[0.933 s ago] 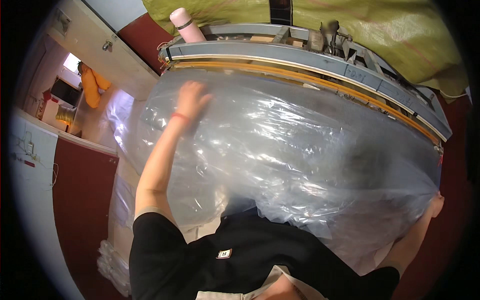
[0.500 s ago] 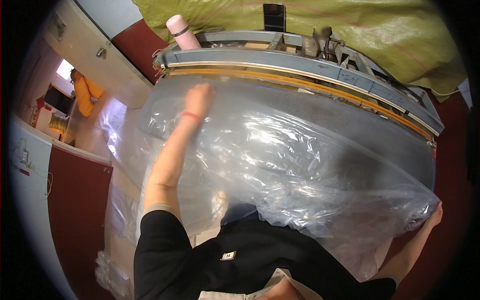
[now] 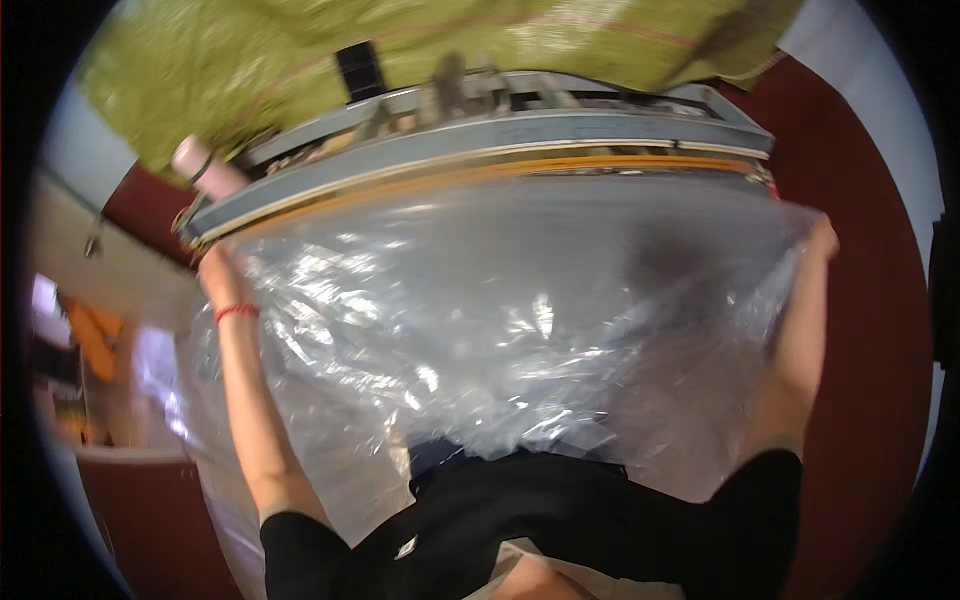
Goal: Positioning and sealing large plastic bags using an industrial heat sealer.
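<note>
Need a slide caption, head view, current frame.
Left hand and right hand hold opposite sides of a clear plastic sheet before a grey metal frame.

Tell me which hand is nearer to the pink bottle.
Left. The left hand is a short way below the pink bottle in the picture; the right hand is well to the bottle's right, across the clear plastic film.

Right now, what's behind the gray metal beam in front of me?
Behind the gray metal beam: a pink bottle toward its left end, blurred metal parts, and a yellow-green tarp. The beam hides the bottle's base; whatever the tarp covers can't be seen.
</note>
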`<action>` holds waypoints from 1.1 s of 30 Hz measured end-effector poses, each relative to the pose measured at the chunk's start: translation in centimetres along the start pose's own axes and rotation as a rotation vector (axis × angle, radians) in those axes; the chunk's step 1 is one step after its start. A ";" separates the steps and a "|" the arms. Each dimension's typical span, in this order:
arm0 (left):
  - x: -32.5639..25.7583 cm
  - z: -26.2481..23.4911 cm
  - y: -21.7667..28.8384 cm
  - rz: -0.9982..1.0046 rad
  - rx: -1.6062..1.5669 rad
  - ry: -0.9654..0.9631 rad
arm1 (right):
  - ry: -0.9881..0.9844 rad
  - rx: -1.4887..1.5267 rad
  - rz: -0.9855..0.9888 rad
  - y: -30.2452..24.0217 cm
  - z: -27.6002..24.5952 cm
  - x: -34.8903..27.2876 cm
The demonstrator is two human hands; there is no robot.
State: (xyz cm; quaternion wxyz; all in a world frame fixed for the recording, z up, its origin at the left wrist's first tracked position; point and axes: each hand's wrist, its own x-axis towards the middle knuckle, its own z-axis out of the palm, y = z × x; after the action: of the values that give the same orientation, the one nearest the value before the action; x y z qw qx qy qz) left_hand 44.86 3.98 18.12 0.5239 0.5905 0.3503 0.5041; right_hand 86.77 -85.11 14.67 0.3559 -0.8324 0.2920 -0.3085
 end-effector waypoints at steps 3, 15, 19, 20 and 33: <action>2.7 -4.1 -5.4 0.380 0.629 0.151 | 0.153 -0.390 -0.453 -6.0 5.3 -8.7; 13.9 -7.8 -14.5 0.260 0.249 -0.021 | -0.151 0.612 -0.399 -6.2 16.3 -9.9; 14.1 -7.5 -14.5 0.288 0.150 -0.043 | -0.058 0.371 -0.410 -6.9 15.4 -10.7; 13.8 -7.2 -14.3 0.226 0.235 -0.024 | 0.042 0.261 -0.481 -6.7 15.2 -10.2; 11.0 -6.8 -10.3 0.070 0.003 -0.129 | -0.338 0.541 -0.314 -7.8 9.3 -10.4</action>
State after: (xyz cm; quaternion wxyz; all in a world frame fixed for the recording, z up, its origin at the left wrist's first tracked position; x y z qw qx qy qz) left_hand 42.23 18.29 10.23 0.5264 0.6344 0.2959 0.4825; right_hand 88.92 -69.45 12.32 0.5548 -0.7821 0.0052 -0.2836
